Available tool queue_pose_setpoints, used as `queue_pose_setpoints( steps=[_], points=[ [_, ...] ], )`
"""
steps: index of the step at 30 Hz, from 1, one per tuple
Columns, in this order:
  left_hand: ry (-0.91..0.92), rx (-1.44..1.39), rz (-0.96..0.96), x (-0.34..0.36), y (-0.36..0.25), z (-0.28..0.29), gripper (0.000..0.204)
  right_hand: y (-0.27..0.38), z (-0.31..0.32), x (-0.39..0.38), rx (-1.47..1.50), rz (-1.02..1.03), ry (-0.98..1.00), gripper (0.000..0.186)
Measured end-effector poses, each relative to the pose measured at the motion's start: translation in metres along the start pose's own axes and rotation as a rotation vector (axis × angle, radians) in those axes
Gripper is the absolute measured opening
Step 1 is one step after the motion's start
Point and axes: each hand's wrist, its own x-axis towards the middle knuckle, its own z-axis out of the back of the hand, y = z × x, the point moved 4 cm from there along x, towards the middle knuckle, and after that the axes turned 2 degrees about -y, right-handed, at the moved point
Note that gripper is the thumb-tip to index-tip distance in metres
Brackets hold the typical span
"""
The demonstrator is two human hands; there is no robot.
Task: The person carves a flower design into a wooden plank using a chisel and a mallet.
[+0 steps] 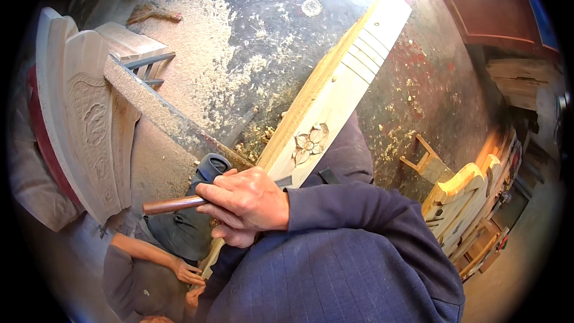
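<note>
My right hand [245,197] is closed around a brown wooden tool handle [167,205] pointing left; a flat metal piece [282,182] shows at its other side. It is over a pale timber [359,78] that runs diagonally away from me, with a carved flower and cross lines on its face. My left hand [234,236] is mostly hidden below the right, so its grip is unclear. A black object [212,167], which I cannot make out, lies just behind the right hand's fingers.
A co-worker's hands [186,272] are at lower left. Carved panels [95,119] and a dusty board [155,107] stand left. Shavings and sawdust cover parts of the dark floor [269,30]. At right are a small stool [430,164], stacked wooden parts [466,203] and a reddish cabinet [490,9].
</note>
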Motion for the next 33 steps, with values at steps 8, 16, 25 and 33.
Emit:
queue_pose_setpoints(
  steps=[8, 16, 25, 33],
  points=[
    [0.784, 0.96, -0.119, 0.043, -0.02, -0.066, 0.039, 0.006, 0.086, 0.0, -0.175, -0.154, -0.111, 0.024],
    [1.211, 1.404, -0.337, 0.064, 0.016, -0.098, 0.06, -0.007, 0.163, -0.026, -0.079, -0.539, -0.492, 0.02],
    [0.898, 1.545, -0.353, 0.079, -0.012, -0.074, 0.068, -0.006, 0.142, -0.014, -0.15, -0.431, -0.39, 0.023],
    [1.07, 1.52, -0.288, 0.056, 0.006, -0.085, 0.065, -0.008, 0.138, -0.005, -0.216, -0.408, -0.342, 0.023]
  ],
)
